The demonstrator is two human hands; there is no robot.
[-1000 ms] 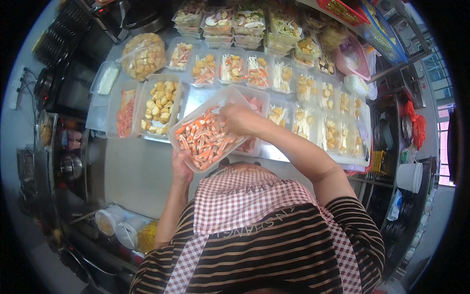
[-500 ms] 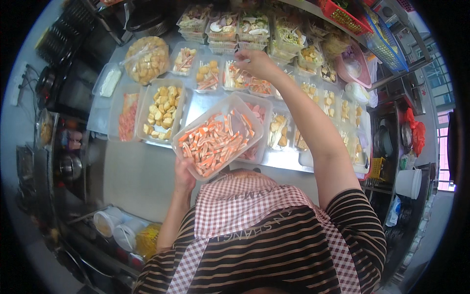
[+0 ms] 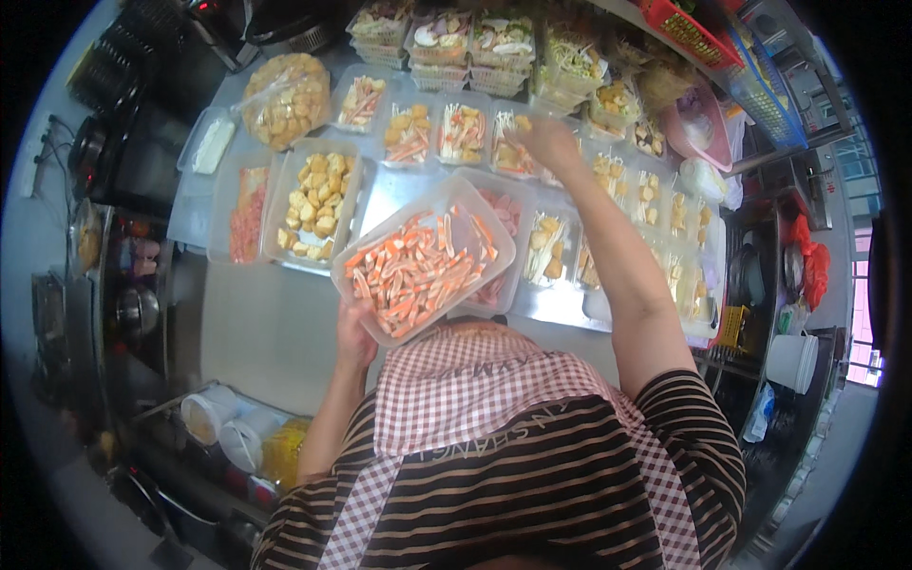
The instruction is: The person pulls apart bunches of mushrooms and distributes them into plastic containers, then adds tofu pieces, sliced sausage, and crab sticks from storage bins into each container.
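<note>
My left hand (image 3: 355,328) grips the near-left corner of a clear plastic tub, its rim (image 3: 382,338) tilted in front of my apron. Orange-and-white crab stick pieces (image 3: 418,275) fill most of the tub. Farther away, my right hand (image 3: 553,144) reaches over a small clear tray of enoki mushrooms and crab sticks (image 3: 513,157). Its fingers point down at this tray and are too blurred to read. To its left stand similar trays, one with enoki and crab sticks (image 3: 463,133) and one with tofu puffs and crab sticks (image 3: 407,142).
Partly under the crab stick tub is a tub of pink slices (image 3: 499,209). Left of it stand a tub of tofu puffs (image 3: 318,204), a tub of pink pieces (image 3: 249,223) and a bag of tofu puffs (image 3: 285,100). Stacked vegetable trays (image 3: 470,47) line the back. More filled trays (image 3: 649,185) stand right.
My right hand has moved right and slightly nearer, from above the enoki tray to the tray beside it. My left hand still holds the tub in nearly the same place.
</note>
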